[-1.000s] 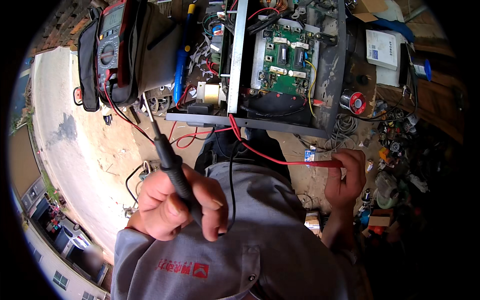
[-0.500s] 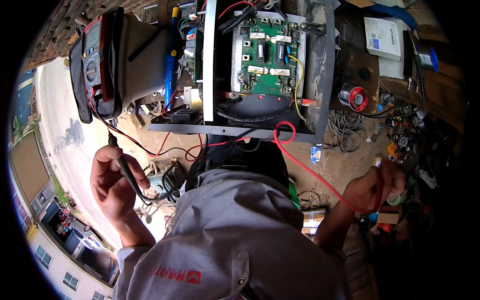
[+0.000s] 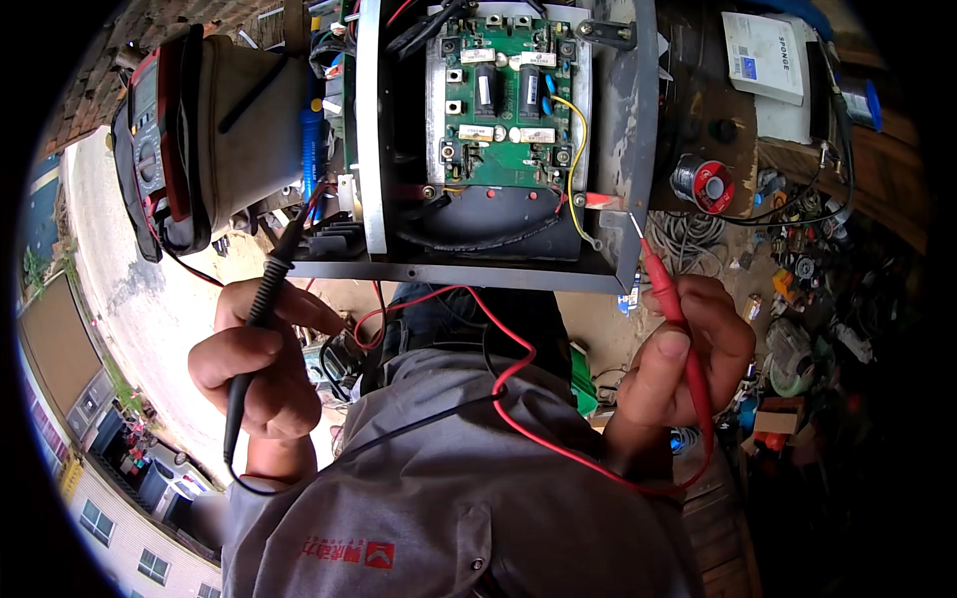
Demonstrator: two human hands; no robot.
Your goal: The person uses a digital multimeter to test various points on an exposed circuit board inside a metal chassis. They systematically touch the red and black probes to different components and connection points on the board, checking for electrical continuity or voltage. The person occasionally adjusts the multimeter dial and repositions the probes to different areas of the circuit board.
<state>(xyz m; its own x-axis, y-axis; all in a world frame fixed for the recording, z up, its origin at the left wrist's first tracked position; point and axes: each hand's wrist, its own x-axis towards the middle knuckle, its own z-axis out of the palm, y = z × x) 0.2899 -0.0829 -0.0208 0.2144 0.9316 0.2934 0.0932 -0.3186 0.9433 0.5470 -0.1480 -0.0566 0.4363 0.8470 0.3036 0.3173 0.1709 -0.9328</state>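
While both probes are gripped, neither tip yet sits on the green circuit board (image 3: 508, 110) at twelve o'clock. The left hand (image 3: 261, 369) wraps the black probe (image 3: 261, 299), tip near the chassis's left edge; the right hand (image 3: 683, 349) pinches the red probe (image 3: 670, 289), tip just below the chassis's right corner.

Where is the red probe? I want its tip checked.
In the head view, the right hand holds the red probe, tip near the open metal chassis's lower right corner.

two test probes (image 3: 261, 299), one multimeter (image 3: 159, 149), one circuit board (image 3: 503, 100), one solder spool (image 3: 703, 184)
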